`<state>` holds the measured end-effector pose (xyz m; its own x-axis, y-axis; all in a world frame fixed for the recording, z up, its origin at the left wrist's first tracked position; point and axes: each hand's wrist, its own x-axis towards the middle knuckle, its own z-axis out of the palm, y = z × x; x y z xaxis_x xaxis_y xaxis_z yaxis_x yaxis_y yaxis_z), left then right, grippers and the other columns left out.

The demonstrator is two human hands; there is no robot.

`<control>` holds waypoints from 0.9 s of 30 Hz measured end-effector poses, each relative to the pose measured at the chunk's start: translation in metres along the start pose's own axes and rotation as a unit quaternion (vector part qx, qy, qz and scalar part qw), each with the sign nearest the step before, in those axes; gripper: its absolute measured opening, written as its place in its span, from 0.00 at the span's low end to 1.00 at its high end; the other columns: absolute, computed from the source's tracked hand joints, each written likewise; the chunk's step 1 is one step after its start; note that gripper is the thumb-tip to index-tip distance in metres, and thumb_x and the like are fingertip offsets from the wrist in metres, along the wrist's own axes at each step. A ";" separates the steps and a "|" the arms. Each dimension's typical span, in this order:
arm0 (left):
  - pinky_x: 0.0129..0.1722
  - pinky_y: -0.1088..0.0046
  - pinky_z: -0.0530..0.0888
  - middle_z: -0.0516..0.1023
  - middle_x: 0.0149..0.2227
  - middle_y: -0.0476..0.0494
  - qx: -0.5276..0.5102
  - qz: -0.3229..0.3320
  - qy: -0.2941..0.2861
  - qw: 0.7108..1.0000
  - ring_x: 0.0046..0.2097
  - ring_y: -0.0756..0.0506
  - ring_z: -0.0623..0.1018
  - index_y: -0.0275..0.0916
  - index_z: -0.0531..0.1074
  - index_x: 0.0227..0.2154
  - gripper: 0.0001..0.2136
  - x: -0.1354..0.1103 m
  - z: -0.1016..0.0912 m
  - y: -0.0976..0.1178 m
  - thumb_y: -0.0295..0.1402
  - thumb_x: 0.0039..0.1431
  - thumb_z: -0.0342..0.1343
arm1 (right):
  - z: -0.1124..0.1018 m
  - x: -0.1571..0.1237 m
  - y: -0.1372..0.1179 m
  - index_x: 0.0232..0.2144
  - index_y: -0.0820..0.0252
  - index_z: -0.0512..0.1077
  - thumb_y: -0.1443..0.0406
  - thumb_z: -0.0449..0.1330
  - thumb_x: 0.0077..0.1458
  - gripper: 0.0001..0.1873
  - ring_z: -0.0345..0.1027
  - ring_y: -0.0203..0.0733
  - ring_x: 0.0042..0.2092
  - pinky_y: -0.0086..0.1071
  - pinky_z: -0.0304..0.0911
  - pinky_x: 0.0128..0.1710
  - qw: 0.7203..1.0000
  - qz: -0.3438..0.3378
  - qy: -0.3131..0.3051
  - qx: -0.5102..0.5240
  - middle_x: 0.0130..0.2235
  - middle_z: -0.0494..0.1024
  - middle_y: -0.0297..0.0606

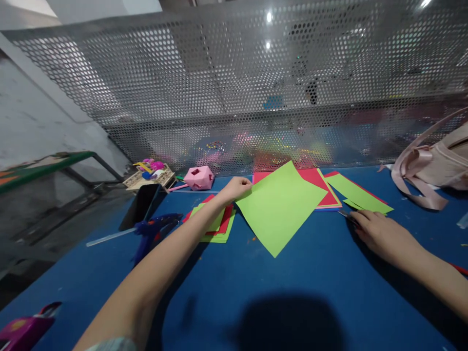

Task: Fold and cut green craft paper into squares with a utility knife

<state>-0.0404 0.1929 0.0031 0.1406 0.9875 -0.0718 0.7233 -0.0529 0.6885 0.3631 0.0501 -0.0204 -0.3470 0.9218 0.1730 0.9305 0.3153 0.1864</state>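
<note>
The left hand (237,188) reaches out to the far middle of the blue table (310,273) and pinches the far-left corner of a lime-green paper sheet (280,207), fingers curled tight around that corner; the sheet lies turned like a diamond, its near point aimed back toward the person. It looks thin, very light and floppy, likely to bend or crease if lifted by one corner alone, and smooth enough to slide on the table, so an edge or corner pinch seems the sensible hold, with a second hand steadying the opposite side. The right hand (378,233) rests palm-down on the table to the right, fingers loosely bent over a small dark tool (345,214) whose tip pokes out toward the sheet; I cannot tell how firmly it is gripped. Beyond the sheet sits a stack of coloured paper (327,187) with red on top, and a folded green piece (358,195) beside it. Left of the arm lie smaller red and green squares (215,224), a blue glue gun (155,229), a dark phone (141,205) and a pink paper cube (199,177). A pale pink bag (435,168) slumps at far right. A perforated metal screen (234,97) walls off the far edge of the table.
</note>
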 end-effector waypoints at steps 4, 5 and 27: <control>0.24 0.78 0.65 0.73 0.24 0.52 -0.075 -0.008 0.009 0.997 0.24 0.52 0.70 0.34 0.75 0.33 0.08 -0.026 0.005 -0.003 0.29 0.55 0.51 | -0.007 0.002 -0.010 0.53 0.66 0.69 0.63 0.50 0.60 0.22 0.73 0.54 0.48 0.45 0.70 0.45 0.997 -0.018 0.035 0.059 0.50 0.77 0.53; 0.23 0.78 0.64 0.72 0.23 0.52 -0.089 -0.010 0.007 0.996 0.24 0.53 0.69 0.34 0.75 0.32 0.09 -0.033 0.005 -0.004 0.29 0.52 0.51 | -0.010 0.003 -0.013 0.53 0.66 0.69 0.62 0.49 0.60 0.22 0.73 0.55 0.49 0.45 0.70 0.45 0.997 -0.017 0.044 0.066 0.51 0.76 0.53; 0.26 0.79 0.61 0.71 0.23 0.53 -0.203 0.122 -0.283 0.930 0.25 0.55 0.64 0.36 0.80 0.28 0.10 -0.086 0.031 0.029 0.27 0.40 0.57 | -0.038 0.049 -0.121 0.54 0.62 0.69 0.62 0.56 0.57 0.23 0.73 0.52 0.49 0.47 0.62 0.52 0.974 -0.166 0.008 0.152 0.48 0.79 0.49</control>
<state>-0.0105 0.1019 0.0065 0.6825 0.7116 -0.1667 0.3251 -0.0913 0.9413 0.2289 0.0481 0.0021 -0.6345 0.7544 0.1681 0.7573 0.6503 -0.0599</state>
